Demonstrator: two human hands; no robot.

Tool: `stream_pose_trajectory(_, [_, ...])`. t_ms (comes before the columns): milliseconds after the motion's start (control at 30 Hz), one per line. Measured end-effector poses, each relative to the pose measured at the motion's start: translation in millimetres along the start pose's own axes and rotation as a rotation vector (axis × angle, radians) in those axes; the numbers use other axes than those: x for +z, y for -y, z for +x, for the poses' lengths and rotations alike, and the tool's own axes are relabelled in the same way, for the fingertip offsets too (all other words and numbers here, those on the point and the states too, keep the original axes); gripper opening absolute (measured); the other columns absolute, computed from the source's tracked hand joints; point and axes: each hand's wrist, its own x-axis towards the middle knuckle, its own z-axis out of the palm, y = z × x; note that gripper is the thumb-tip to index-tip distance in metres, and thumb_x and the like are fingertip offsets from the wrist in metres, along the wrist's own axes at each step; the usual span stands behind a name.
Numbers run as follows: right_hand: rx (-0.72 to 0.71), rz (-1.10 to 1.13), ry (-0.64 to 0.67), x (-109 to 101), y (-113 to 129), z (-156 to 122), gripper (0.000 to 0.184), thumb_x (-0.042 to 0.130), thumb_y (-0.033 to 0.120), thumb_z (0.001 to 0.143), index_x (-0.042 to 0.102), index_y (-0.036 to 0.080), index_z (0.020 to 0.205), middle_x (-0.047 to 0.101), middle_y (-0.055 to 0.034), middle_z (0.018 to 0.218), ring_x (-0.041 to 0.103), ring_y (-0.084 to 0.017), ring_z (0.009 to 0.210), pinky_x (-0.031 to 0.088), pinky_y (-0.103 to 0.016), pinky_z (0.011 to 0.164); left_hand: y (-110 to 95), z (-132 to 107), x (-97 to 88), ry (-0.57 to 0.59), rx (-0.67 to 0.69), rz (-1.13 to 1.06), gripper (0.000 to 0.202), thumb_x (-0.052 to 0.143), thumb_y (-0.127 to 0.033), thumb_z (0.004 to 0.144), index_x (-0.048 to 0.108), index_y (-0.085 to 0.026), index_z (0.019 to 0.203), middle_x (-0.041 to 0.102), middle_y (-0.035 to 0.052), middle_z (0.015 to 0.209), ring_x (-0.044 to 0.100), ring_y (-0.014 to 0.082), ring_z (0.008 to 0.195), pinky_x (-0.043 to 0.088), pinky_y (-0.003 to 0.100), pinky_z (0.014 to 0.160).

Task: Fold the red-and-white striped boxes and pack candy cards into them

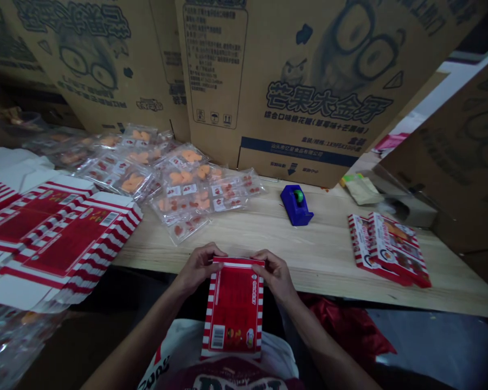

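Observation:
A red candy box (236,303) with white-striped edges is between my hands, just in front of the table edge and close to my body. Its printed back with a barcode faces up. My left hand (202,268) pinches the box's far left corner, thumb on top. At the far right corner, my right hand (274,275) grips in the same way. The fingers beneath the box are hidden. Beyond my hands, clear packets (189,189) of orange and red gummies lie in a heap on the wooden table (309,260).
Flat striped boxes (73,238) are stacked at the left. A blue tape dispenser (296,206) stands mid-table. Two boxes with pictured fronts (398,246) lie at the right, near a small pale packet (361,188). Large cardboard cartons (252,70) wall off the back.

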Motion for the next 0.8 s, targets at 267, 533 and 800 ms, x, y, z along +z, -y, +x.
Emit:
stream_pose_trajectory(267, [-0.006, -0.143, 0.12, -11.5, 4.5, 1.1, 0.019, 0.064, 0.038, 0.083, 0.068, 0.02, 0.08, 0.07, -0.0052, 0.09, 0.063, -0.02, 0.084, 0.049, -0.03, 0.074, -7.7, -4.3, -5.6, -0.02, 0.114, 0.354, 0.023, 0.061, -0.035, 0.084, 0.07, -0.015, 0.076, 0.063, 0.0053, 0.079, 0.058, 0.0162, 0.075, 0.045, 0.027, 0.07])
stream_pose_trajectory(533, [0.145, -0.071, 0.214, -17.3, 28.4, 27.9, 0.019, 0.075, 0.032, 0.07, 0.069, 0.017, 0.08, 0.066, 0.0006, 0.068, 0.057, -0.013, 0.059, 0.042, -0.024, 0.058, -24.6, 20.1, -14.8, 0.074, -0.101, 0.177, 0.025, 0.074, -0.037, 0.069, 0.072, -0.013, 0.074, 0.068, 0.0036, 0.064, 0.058, 0.0147, 0.058, 0.043, 0.024, 0.058])
stream_pose_trajectory(800, [-0.082, -0.188, 0.133, -17.1, 19.5, 9.1, 0.013, 0.067, 0.031, 0.081, 0.068, 0.018, 0.081, 0.069, -0.0045, 0.084, 0.062, -0.018, 0.078, 0.047, -0.028, 0.069, -11.6, 5.1, -5.1, 0.057, 0.101, 0.202, 0.019, 0.068, -0.033, 0.08, 0.073, -0.014, 0.083, 0.07, 0.0089, 0.092, 0.063, 0.0189, 0.084, 0.047, 0.027, 0.075])
